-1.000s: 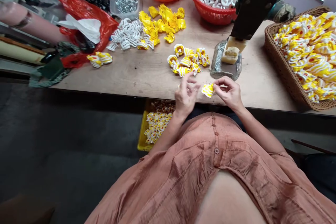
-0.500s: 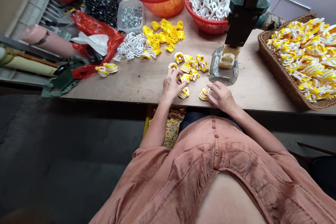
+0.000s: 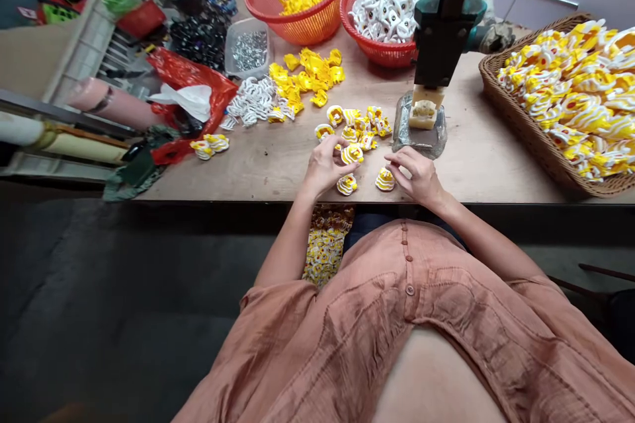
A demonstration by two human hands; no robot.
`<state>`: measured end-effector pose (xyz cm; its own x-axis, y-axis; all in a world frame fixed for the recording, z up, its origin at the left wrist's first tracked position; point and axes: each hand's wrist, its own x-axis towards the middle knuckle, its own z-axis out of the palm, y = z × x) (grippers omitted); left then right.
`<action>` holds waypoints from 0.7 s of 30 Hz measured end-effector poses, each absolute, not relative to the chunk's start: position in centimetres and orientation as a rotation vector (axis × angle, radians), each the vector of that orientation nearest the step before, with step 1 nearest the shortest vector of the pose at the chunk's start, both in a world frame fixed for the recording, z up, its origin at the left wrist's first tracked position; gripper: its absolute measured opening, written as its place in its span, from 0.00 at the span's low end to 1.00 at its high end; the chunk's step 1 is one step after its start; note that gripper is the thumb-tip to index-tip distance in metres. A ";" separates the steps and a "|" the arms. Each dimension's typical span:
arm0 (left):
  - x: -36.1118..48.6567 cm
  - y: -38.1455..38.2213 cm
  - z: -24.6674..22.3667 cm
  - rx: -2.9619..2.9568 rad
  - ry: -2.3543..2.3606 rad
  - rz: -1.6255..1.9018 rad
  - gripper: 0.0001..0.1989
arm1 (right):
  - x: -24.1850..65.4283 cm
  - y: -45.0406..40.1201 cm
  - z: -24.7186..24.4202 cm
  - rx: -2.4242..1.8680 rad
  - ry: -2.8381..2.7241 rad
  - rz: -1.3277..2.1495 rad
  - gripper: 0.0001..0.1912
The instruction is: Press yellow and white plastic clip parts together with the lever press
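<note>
Left hand (image 3: 325,164) pinching a glossy, white-ridged yellow piece (image 3: 352,154), I curl my right hand (image 3: 415,177), grip unclear, with a tapered striped piece (image 3: 385,179) at its nine o'clock.

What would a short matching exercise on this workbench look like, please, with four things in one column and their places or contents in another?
Column one
1. Small metal parts
2. Wicker basket
3. Left hand
4. White pieces with dark dots

Column two
A. Fingers at a striped yellow-and-white piece
B. Inside a red mesh basket
C. In a clear plastic tub
D. Filled with a heap of yellow-and-white pieces

Right pairs: 1-C, 2-D, 3-A, 4-B
</note>
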<state>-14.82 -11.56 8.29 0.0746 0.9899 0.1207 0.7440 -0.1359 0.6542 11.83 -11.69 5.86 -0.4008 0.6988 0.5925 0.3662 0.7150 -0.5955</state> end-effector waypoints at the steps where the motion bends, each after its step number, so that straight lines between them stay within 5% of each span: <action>1: -14.2 -12.2 8.6 1.914 1.681 0.856 0.22 | 11.5 -11.5 6.3 -0.781 -1.973 0.473 0.10; 21: -9.7 -16.8 10.5 2.058 1.687 1.016 0.21 | 8.8 -12.4 9.3 -0.897 -1.976 0.571 0.16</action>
